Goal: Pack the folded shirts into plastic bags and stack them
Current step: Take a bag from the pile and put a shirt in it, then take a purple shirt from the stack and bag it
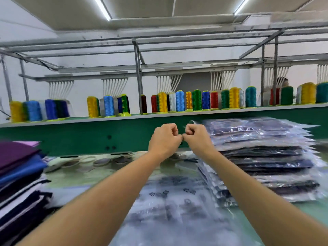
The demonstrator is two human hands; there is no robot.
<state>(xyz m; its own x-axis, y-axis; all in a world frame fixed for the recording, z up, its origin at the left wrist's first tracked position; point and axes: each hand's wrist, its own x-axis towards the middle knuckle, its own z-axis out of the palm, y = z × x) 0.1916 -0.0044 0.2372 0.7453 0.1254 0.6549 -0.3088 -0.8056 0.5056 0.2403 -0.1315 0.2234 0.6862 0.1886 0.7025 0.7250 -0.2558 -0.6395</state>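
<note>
Your left hand [165, 137] and right hand [197, 137] are raised at center, both curled tight with the fingertips meeting. You cannot tell whether anything thin is pinched between them. The stack of bagged shirts [266, 157] sits at 3 o'clock, just beside your right forearm. Loose folded shirts [19, 167], purple, blue and navy, are piled at 9 o'clock. Flat printed plastic bags [174, 210] lie on the table [88, 176] at 6 o'clock, under your arms. Thread spools [179, 101] line the shelf at 12 o'clock.
</note>
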